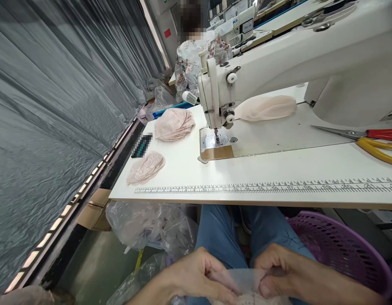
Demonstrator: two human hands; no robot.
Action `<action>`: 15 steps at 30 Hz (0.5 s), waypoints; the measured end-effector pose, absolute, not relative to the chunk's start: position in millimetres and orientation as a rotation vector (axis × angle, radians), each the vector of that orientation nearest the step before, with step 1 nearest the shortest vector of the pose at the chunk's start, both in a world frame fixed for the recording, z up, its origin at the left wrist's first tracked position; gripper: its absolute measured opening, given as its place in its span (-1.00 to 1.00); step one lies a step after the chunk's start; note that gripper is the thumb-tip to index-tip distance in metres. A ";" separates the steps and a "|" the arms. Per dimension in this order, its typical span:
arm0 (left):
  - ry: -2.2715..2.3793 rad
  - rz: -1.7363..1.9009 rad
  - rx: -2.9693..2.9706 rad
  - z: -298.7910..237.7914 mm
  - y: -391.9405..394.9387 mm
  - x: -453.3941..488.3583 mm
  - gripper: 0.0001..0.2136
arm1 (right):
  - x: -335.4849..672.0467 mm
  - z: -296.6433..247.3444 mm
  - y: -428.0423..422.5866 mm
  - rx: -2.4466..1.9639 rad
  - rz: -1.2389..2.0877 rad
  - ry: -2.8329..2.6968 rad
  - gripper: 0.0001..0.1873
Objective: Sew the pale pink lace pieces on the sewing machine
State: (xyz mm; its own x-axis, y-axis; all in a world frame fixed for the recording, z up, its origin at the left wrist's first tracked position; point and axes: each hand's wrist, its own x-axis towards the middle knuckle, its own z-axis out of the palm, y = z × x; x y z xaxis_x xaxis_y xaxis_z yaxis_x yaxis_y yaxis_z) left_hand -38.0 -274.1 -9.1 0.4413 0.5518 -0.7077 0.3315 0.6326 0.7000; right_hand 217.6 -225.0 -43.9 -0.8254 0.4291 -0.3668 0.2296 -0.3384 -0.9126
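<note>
Low over my lap, my left hand (204,275) and my right hand (280,271) hold a sheer, pale piece of lace fabric (242,277) between them. Fingers and thumbs are closed on its two sides, and its lower part runs out of the picture. Beyond my hands is the sewing machine (216,93), its needle and presser foot above the metal plate. A small stack of pale pink lace pieces (148,167) lies on the table's left end. Behind it sits a larger pink fabric pile (174,124).
Scissors with red and yellow handles (370,137) lie on the right of the table (183,169). Pale fabric (267,108) rests under the machine arm. A purple basket (348,254) stands right of my legs, plastic bags (151,224) left. Another person (196,51) sits ahead.
</note>
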 end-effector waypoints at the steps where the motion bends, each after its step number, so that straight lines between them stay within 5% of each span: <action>1: 1.154 0.163 0.916 -11.5 -275.7 -39.2 -0.26 | 221.1 -44.7 -224.9 -0.875 2.315 -1.723 -0.61; 15: 1.130 0.235 0.924 -17.3 -286.6 -48.1 -0.21 | 222.0 -56.9 -234.2 -0.726 2.497 -1.671 -0.37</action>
State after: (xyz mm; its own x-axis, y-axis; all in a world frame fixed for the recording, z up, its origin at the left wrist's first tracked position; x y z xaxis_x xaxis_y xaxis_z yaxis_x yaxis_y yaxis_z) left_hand -48.1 -286.6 -17.3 0.4470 0.5918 -0.6708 0.2757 0.6223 0.7326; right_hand 222.0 -234.2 -56.9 -0.8885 0.2947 -0.3518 0.2127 -0.4149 -0.8847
